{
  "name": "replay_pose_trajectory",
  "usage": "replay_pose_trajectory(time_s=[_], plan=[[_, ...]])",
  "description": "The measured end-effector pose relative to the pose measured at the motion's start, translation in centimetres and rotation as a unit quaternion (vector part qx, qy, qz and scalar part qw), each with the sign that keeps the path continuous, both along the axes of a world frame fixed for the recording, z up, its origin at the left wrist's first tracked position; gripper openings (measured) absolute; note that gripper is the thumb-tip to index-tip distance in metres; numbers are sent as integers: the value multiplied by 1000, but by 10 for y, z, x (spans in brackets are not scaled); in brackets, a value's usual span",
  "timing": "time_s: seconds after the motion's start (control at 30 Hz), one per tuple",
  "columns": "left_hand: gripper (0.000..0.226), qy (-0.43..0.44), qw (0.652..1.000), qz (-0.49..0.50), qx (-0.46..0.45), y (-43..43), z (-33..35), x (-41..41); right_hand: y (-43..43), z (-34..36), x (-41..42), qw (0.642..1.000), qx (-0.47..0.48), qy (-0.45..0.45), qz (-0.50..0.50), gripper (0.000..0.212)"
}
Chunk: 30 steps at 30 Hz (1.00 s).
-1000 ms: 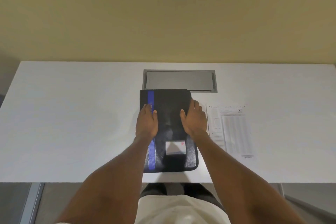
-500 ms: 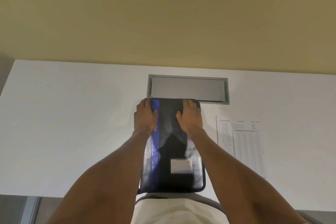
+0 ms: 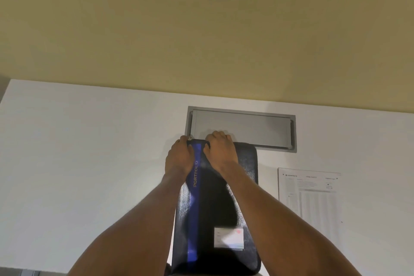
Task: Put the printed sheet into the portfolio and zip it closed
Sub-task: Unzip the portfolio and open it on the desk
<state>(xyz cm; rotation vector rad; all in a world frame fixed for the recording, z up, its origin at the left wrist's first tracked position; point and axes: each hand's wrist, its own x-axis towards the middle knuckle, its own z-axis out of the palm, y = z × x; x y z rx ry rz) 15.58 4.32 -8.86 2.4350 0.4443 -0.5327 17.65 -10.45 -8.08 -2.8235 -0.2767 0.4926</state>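
Observation:
A black portfolio (image 3: 244,188) with a blue stripe and a white label lies flat on the white desk (image 3: 89,163), its near end over the desk's front edge. My left hand (image 3: 179,158) grips its far left corner, where a small zipper pull shows by the fingertips. My right hand (image 3: 220,150) curls its fingers over the far edge just right of the stripe. The printed sheet (image 3: 310,195) lies flat on the desk to the right of the portfolio, apart from it and untouched.
A grey metal cable hatch (image 3: 246,129) is set into the desk just beyond the portfolio's far edge. A yellowish wall (image 3: 201,29) rises behind the desk.
Both hands slid from the middle of the portfolio to its far edge. My right hand moved left toward the stripe and its fingers curled over the edge. The view tilted upward.

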Motion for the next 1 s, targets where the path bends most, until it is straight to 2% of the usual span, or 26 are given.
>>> replay_pose_trajectory(time_s=[0.27, 0.43, 0.63, 0.73, 0.87, 1.0], plan=[[17, 16, 999, 20, -37, 0, 8, 8, 7, 3, 19, 999, -5, 36, 10, 31], [11, -7, 999, 26, -45, -4, 18, 4, 18, 13, 30, 995, 55, 81, 35, 31], [27, -33, 996, 33, -81, -11, 29, -3, 29, 26, 41, 970, 140, 192, 53, 44], [24, -42, 995, 30, -85, -11, 32, -6, 28, 30, 44, 971, 149, 182, 49, 33], [13, -46, 994, 36, -91, -9, 33, -8, 24, 38, 50, 973, 166, 158, 20, 33], [12, -59, 994, 34, -85, -9, 32, -10, 21, 44, 51, 980, 98, 137, 105, 18]])
